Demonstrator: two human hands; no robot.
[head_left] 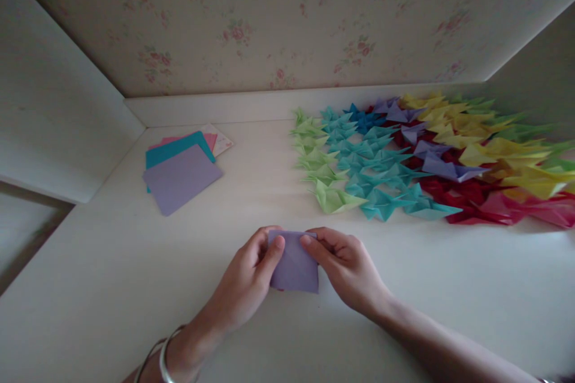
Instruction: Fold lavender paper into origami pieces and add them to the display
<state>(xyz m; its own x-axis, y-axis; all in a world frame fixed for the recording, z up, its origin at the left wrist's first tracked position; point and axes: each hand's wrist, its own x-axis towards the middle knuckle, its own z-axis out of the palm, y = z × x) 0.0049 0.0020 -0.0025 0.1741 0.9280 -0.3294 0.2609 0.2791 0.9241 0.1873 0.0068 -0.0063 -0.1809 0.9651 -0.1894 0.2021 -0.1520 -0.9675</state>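
Note:
Between my two hands is a small square of purple paper (pixel 294 266), held up over the white table with faint creases on its face. My left hand (pixel 249 278) pinches its upper left side, thumb in front and fingers behind. At the upper right corner, my right hand (pixel 350 269) grips it between thumb and bent fingers. A tiny bit of red shows under the paper's lower edge; I cannot tell what it is.
A stack of paper sheets lies at the left, a purple sheet (pixel 184 179) on top of a teal sheet (pixel 179 148). Rows of folded paper cranes stand at the right, including a light green crane (pixel 335 197). A floral wall (pixel 269 24) rises behind the white table (pixel 135 287).

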